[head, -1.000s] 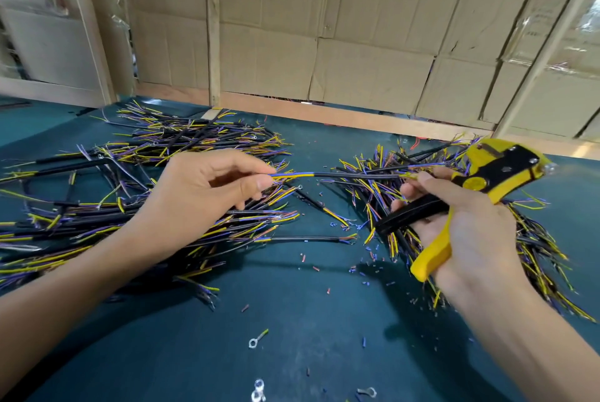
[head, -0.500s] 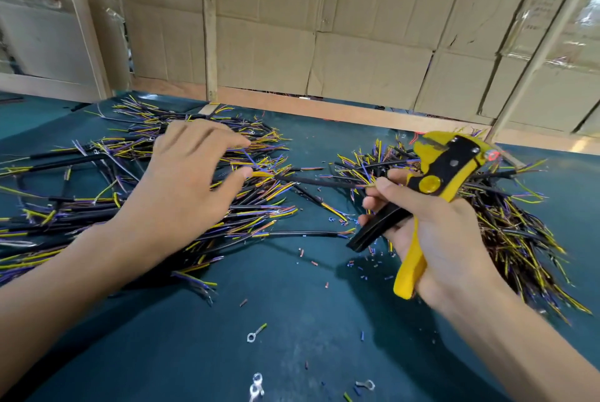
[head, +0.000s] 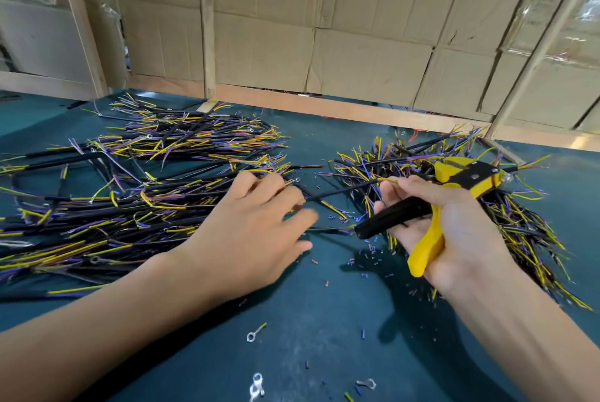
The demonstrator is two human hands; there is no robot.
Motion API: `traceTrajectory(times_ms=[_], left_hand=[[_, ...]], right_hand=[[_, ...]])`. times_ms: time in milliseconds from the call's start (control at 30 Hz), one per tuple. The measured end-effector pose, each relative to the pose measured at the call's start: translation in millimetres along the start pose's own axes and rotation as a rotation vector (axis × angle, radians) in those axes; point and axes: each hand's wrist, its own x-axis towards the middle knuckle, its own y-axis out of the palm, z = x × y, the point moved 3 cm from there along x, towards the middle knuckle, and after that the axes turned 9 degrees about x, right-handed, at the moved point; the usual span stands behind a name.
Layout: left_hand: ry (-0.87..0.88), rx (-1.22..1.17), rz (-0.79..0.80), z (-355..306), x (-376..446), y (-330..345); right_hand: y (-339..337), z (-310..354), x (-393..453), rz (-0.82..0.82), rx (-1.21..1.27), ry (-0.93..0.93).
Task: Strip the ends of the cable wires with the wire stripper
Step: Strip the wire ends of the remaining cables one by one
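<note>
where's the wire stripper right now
In the head view the yellow and black wire stripper is on the right, gripped in the right hand above the right-hand pile of cables.

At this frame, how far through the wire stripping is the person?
Partway. Insulation scraps dot the mat by the right-hand pile, suggesting cables already done. The right hand grips the wire stripper; the left hand reaches for a black cable. The large left pile looks left.

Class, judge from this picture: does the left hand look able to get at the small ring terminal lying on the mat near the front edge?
Probably yes. The left hand grips nothing visible, and only bare green mat lies between it and the ring terminal.
</note>
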Motion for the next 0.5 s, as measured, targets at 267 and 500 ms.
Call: traceTrajectory(times_ms=[267, 500], left_hand=[[-0.24, -0.199, 0.204, 7, -4, 17], [-0.355, -0.955, -0.123, 23, -2, -8]], right_hand=[[2, 4, 0, 0.05, 0.055, 0.022], [-3, 5, 3, 0.016, -0.123, 0.144]])
